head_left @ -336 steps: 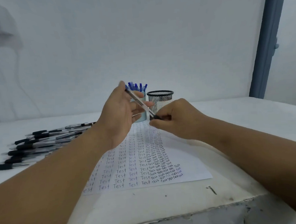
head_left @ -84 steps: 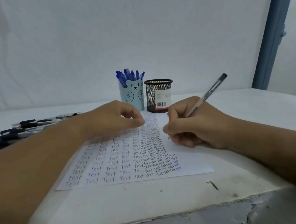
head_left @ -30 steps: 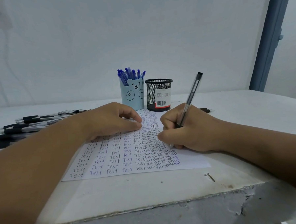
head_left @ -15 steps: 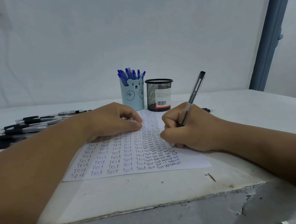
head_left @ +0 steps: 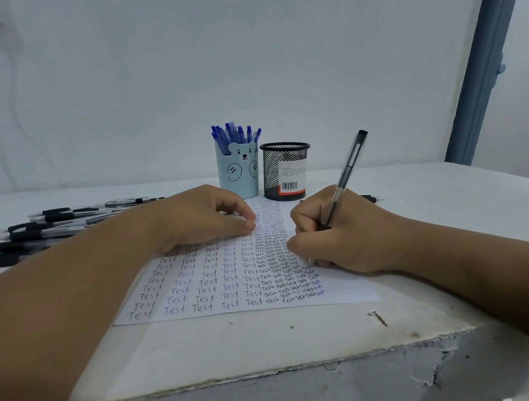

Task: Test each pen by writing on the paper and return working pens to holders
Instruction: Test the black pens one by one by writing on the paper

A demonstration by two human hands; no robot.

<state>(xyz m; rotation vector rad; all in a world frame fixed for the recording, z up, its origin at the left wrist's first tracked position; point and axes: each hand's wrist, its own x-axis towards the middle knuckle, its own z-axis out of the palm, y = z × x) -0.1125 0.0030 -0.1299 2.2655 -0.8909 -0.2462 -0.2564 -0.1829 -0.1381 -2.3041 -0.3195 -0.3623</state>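
- The right hand [head_left: 344,236] rests its heel on the paper [head_left: 338,291], fingers curled tight around a clear black-capped pen [head_left: 346,171] that tilts up and to the right, its tip on the sheet.
- The left hand [head_left: 196,217] lies on the paper's left part, fingers loosely curled, thumb and forefinger tips pressing the sheet; it holds nothing.
- The paper lies on the white table [head_left: 265,347], covered in columns of "Test".
- Behind it stand a blue bear holder [head_left: 238,174] full of blue pens and, just beside it, a black mesh holder [head_left: 285,171].
- A row of black pens [head_left: 44,230] lies at left.
- Compared with half a second ago, the pen leans about the same and the hands sit almost unchanged.
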